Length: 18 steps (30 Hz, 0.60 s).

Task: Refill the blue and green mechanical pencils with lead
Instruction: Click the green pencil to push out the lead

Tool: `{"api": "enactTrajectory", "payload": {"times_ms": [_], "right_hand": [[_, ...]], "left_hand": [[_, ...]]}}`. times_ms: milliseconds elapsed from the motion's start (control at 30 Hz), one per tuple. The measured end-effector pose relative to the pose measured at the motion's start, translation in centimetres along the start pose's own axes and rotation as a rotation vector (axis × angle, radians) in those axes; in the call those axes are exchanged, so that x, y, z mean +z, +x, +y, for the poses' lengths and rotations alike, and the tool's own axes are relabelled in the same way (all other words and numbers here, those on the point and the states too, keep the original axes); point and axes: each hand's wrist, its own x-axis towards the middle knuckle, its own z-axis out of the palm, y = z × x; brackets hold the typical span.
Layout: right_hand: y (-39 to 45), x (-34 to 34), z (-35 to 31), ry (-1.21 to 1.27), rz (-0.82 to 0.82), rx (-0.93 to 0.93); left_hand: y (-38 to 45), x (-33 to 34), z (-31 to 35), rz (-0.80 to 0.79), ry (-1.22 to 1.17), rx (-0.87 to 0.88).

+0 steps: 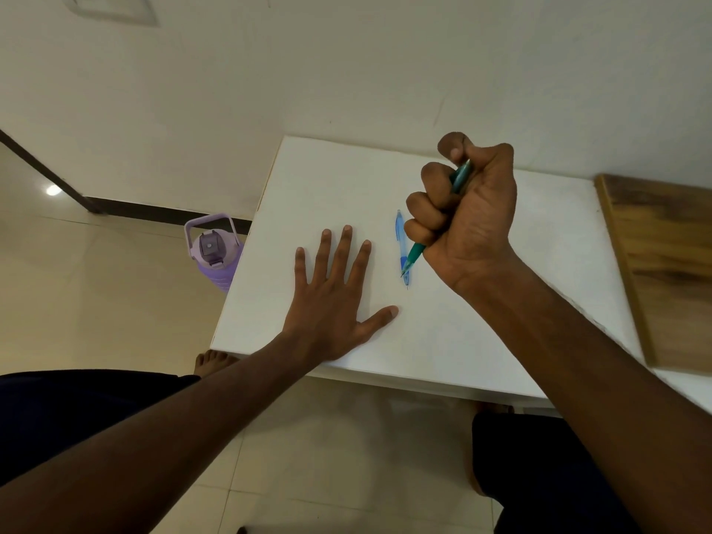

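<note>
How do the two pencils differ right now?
The green pencil is gripped in the right hand's fist, tip down over the table; the blue pencil lies flat and untouched. The green one is mostly hidden, the blue one fully visible. Both point toward the person.

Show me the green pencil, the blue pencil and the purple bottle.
green pencil (417,251): head view, lower barrel below the right fist.
blue pencil (400,235): head view, mid barrel, lying on the table.
purple bottle (214,250): head view, lid, on the floor.
</note>
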Motion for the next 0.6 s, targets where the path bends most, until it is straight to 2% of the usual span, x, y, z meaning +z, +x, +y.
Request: {"api": "enactTrajectory", "payload": {"times_ms": [367, 600], "right_hand": [[0.3, -0.4, -0.4, 0.080, 0.023, 0.021], [0.8, -0.7, -0.4, 0.124, 0.052, -0.003]], "left_hand": [[-0.1, -0.2, 0.2, 0.005, 0.019, -0.002], [-0.1, -1.8, -1.3, -0.143, -0.015, 0.050]]}}
